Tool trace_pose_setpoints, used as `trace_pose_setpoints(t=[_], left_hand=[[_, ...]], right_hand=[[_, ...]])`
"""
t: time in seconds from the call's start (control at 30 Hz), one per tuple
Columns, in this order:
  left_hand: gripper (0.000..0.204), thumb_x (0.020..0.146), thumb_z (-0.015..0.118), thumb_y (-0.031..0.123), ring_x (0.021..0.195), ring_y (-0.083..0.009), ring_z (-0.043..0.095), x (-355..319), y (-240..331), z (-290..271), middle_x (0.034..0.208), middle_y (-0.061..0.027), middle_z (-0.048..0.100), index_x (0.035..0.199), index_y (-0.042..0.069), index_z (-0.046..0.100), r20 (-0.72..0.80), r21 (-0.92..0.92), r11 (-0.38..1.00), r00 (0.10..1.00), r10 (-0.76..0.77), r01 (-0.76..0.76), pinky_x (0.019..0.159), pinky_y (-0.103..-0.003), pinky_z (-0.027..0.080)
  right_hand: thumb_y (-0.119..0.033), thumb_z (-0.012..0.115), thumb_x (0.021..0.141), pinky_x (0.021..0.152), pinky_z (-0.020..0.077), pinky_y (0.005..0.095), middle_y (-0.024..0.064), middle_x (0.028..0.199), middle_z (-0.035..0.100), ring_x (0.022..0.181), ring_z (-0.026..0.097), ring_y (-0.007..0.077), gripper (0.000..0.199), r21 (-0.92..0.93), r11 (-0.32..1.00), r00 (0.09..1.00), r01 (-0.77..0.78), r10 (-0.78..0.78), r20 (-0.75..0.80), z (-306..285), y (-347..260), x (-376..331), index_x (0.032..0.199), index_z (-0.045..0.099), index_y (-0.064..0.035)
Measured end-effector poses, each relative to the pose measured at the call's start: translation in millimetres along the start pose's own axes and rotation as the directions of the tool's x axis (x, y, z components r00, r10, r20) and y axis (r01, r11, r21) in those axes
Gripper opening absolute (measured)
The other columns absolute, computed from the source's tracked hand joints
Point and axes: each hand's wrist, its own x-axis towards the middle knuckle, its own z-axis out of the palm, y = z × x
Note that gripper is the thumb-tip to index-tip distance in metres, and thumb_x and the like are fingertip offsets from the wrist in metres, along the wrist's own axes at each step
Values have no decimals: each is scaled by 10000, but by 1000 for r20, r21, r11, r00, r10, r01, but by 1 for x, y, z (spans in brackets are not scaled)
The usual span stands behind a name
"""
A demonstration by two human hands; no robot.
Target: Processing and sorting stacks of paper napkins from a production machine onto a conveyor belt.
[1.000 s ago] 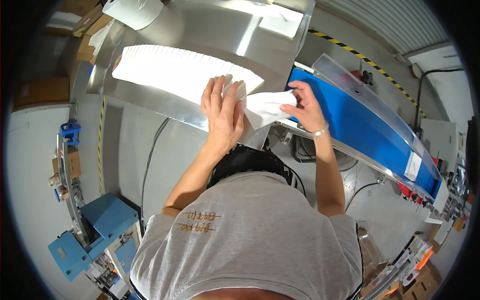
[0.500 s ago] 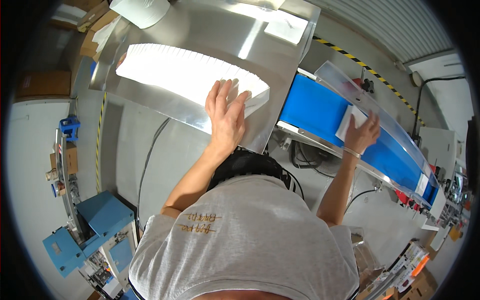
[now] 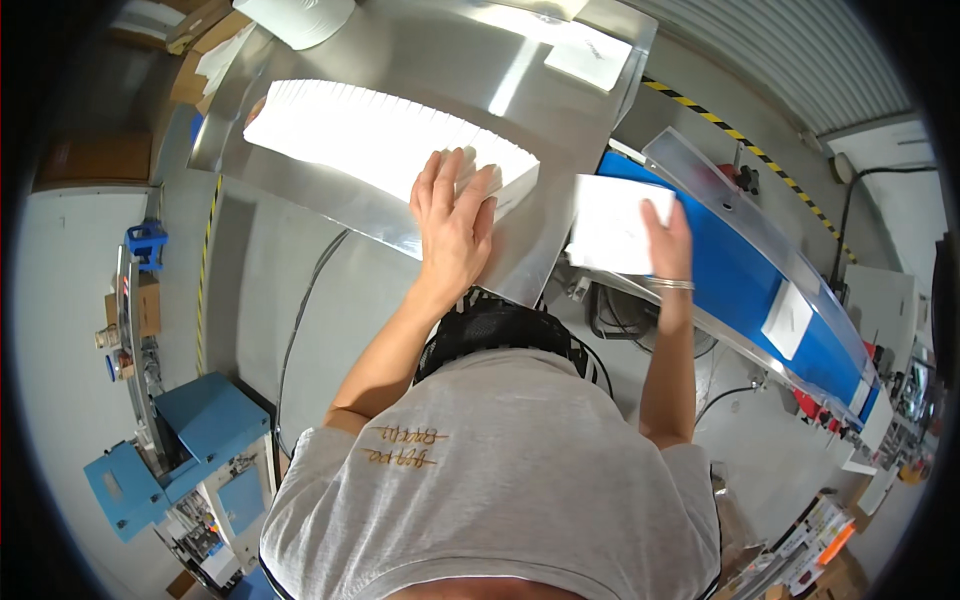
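A long curved row of thin white packets (image 3: 360, 130) stands packed side by side on the metal table (image 3: 400, 50). My left hand (image 3: 452, 205) rests at the row's right end, its fingers stretched out and apart over the packets. Between the table and the blue conveyor belt (image 3: 735, 270), my right hand (image 3: 672, 240) grips a flat, square white packet (image 3: 612, 225) by its right side, thumb on top. The fingers beneath it are hidden. Farther along the belt lies another white packet (image 3: 787, 320).
A clear plastic guard rail (image 3: 740, 210) runs along the belt's far side. At the table's back stand a white round container (image 3: 300, 20) and a flat white piece (image 3: 588, 55). A black cable (image 3: 300, 310) trails on the floor; blue machinery (image 3: 212, 425) stands at left.
My right hand has moved left off the belt and now holds a packet beside the table. A packet lies farther down the belt where bare belt was. My left hand stays at the row.
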Motion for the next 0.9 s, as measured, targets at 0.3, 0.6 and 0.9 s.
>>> trace_pose_setpoints(t=[0.3, 0.6, 0.9], left_hand=[[296, 783, 645, 1, 1293, -384, 361, -1, -2, -3, 1329, -134, 487, 1047, 127, 693, 21, 21, 999, 999, 32, -33, 1047, -519, 253], [277, 742, 654, 22, 1353, -393, 284, 4, -4, -16, 1417, -139, 418, 982, 150, 707, 108, -29, 991, 985, 131, -129, 1088, -552, 135], [398, 770, 644, -12, 1279, -388, 369, 6, -18, -18, 1345, -143, 468, 1159, 70, 620, 72, -19, 999, 996, 43, -42, 1043, -496, 291]], right_hand=[[-257, 767, 734, 905, 438, 386, 161, 1200, 570, 1097, 537, 331, 554, -873, 436, 778, 218, -617, -114, -61, 12, 4, 1194, 548, -38], [-152, 765, 745, 901, 463, 337, 103, 1331, 476, 1173, 494, 241, 443, -70, 675, 581, 735, -572, 578, 74, -47, 6, 1138, 572, -86], [-263, 621, 914, 655, 435, 249, 2, 771, 579, 729, 488, 66, 243, 37, 998, 991, 54, -49, -126, -26, 34, 9, 929, 605, -22]])
